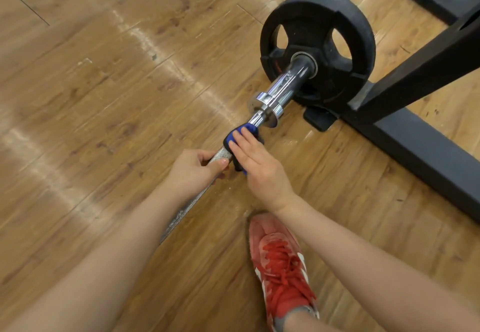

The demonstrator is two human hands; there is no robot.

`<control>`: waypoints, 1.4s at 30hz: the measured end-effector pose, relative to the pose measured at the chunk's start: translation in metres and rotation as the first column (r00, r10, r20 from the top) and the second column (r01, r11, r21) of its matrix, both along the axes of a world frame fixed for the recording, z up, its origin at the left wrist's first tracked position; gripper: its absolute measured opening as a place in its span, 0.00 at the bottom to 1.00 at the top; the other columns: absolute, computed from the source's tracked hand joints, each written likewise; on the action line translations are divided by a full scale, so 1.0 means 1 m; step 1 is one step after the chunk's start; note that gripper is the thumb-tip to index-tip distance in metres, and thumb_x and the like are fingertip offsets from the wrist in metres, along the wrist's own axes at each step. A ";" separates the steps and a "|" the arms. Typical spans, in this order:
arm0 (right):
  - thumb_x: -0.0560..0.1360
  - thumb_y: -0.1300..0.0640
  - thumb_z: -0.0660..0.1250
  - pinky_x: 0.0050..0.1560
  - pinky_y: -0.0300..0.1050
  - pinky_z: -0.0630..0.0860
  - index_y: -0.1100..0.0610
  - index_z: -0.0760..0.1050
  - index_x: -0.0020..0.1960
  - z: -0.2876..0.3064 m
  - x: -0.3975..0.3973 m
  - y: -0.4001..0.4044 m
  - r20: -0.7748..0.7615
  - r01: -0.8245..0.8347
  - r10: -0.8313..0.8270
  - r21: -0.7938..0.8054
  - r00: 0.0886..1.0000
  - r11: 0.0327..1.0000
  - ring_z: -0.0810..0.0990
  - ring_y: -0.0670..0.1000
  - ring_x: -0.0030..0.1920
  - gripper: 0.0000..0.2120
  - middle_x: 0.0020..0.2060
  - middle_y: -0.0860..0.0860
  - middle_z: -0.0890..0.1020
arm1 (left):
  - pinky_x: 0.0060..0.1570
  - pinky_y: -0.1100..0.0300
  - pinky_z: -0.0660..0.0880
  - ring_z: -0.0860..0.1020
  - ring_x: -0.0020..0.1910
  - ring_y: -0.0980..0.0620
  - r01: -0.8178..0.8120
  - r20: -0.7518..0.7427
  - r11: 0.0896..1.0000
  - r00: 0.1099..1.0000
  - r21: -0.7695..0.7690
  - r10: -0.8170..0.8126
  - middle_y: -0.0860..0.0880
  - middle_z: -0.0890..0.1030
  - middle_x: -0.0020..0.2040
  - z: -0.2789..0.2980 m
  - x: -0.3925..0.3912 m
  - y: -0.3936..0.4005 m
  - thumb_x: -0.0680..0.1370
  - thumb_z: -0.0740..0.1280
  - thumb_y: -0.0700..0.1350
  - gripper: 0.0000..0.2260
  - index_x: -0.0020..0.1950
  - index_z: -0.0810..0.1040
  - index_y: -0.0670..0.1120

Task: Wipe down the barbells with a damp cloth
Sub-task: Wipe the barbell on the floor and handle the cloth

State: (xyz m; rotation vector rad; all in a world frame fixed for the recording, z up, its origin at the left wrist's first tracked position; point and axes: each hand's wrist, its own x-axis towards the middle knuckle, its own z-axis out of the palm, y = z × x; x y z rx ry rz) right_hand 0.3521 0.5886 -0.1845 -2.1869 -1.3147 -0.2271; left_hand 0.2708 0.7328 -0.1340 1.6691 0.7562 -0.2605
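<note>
Below, both bare forearms reach forward from the near edge over the wooden floor [104, 84]. The left hand [191, 169] curls around the barbell [285, 82] on its knurled shaft, thumb lying along the top. Just beyond it, the right hand [259, 165] wraps the blue cloth [235, 135] around the shaft, fingers fairly straight over the top, close to the chrome collar. The bar slants to the far right, carrying a black weight plate [319, 45] beside a dark rack base [415, 136]. A red shoe [283, 266] stands near the right forearm.
</note>
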 end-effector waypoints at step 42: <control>0.66 0.74 0.62 0.68 0.52 0.64 0.67 0.66 0.68 0.052 0.069 -0.019 -0.071 0.045 -0.068 -0.287 0.995 0.957 0.69 0.61 0.67 0.30 0.65 0.65 0.72 | 0.69 0.49 0.64 0.71 0.68 0.39 0.330 -0.134 0.414 0.890 0.849 -0.435 0.36 0.73 0.67 -0.008 0.048 -0.043 0.74 0.55 0.53 0.31 0.69 0.68 0.33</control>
